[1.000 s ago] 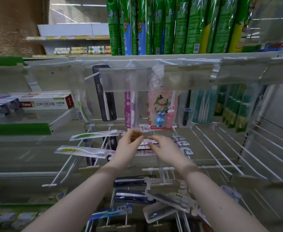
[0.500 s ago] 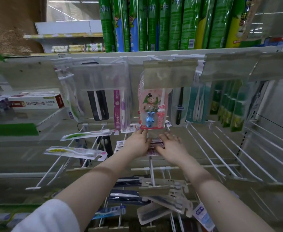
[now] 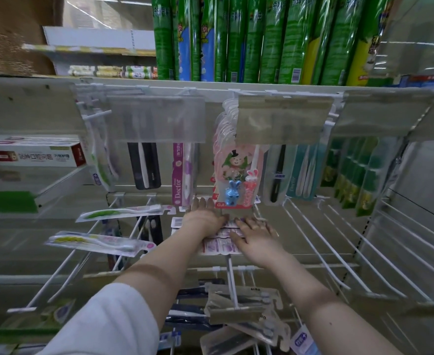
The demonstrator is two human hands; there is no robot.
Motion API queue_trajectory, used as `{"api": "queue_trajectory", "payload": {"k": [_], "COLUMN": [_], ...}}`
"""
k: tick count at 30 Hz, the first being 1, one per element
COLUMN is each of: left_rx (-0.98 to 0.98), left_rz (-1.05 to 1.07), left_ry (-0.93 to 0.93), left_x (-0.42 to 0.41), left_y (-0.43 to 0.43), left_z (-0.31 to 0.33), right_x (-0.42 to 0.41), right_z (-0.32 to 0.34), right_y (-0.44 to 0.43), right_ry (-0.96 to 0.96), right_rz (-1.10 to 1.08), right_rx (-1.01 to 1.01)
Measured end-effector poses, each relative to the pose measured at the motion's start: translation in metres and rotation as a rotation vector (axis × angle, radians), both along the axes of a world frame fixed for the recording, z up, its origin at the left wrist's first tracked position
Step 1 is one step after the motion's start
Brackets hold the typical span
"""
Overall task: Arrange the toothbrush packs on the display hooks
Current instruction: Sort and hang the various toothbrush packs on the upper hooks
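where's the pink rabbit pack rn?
Head view, centre: rabbit pack hangs in the top row, between the Doctor pack to its left and a black brush pack to its right, just above the left hand.

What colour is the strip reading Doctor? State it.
The Doctor strip is magenta; head view shows it.

Pink pack (image 3: 181,185): "Doctor" in white, running up its side. Teal pack (image 3: 300,180): the same word, fainter, also vertical. Rabbit pack (image 3: 236,180): red bottom band beginning "GA", the rest hidden. Clear pack (image 3: 246,293), low on the rack: a short brand word close to "AURO", letters uncertain. Toothpaste box (image 3: 33,156): a row of Chinese characters beside what looks like a "6". Green packs (image 3: 269,42), top shelf: blurred Chinese characters, barcodes near the base. Lying packs (image 3: 218,245): fine print, too small to read.
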State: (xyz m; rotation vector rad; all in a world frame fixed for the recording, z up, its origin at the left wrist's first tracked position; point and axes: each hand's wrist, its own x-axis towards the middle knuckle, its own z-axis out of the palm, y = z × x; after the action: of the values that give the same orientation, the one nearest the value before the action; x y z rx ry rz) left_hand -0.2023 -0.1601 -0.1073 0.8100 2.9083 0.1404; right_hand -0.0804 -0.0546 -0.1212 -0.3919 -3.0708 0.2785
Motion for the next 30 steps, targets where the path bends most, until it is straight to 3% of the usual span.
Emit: {"api": "queue_trajectory", "payload": {"k": [15, 23, 30], "left_rx": [0.001, 0.041, 0.009], "left_rz": [0.012, -0.049, -0.145], "left_ry": [0.164, 0.039, 0.114], "left_x": [0.048, 0.070, 0.076], "left_y": [-0.011, -0.030, -0.043], "left_z": [-0.003, 0.004, 0.016], "right_x": [0.034, 0.064, 0.078], "right_z": [0.010, 0.016, 0.020], "right_y": [-0.006, -0.011, -0.018], "right_ry": [0.038, 0.110, 0.241], "right_rz": [0.018, 0.063, 0.114], "right_rx": [0.001, 0.014, 0.035]}}
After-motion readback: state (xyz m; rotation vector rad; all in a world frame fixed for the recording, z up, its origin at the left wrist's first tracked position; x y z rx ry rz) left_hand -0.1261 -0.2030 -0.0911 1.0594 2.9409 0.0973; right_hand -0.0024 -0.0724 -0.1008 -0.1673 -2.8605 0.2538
